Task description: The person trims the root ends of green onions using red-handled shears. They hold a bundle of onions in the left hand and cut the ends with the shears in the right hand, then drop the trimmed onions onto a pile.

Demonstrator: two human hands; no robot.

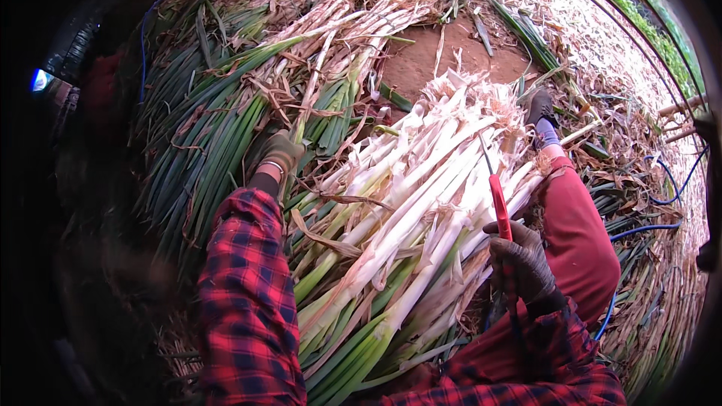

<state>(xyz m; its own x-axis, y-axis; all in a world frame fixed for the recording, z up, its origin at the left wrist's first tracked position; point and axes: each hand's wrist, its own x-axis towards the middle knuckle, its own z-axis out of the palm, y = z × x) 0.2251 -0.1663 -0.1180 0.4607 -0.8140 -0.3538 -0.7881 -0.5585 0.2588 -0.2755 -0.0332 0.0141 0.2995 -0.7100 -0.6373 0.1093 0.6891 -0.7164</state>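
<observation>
My right hand (pixel 526 262), in a dark glove, is closed round the red handle (pixel 499 207) of a knife with a thin blade (pixel 486 152) pointing away from me. The blade is over a pile of peeled leeks (pixel 421 203), white stems and frayed root ends away from me, green leaves toward me. My left hand (pixel 280 152), in an olive glove, reaches to the left of that pile. Its fingers curl round an unpeeled leek (pixel 307 109) with brown dry leaves; the fingertips are partly hidden.
Unpeeled leeks with long green leaves (pixel 203 150) lie in a heap at the left. Beyond the pile shows a patch of brown soil (pixel 429 53). Dry husks (pixel 571 45) cover the ground at the right. A blue hose (pixel 647 229) runs beside my bent, red-trousered leg (pixel 575 233).
</observation>
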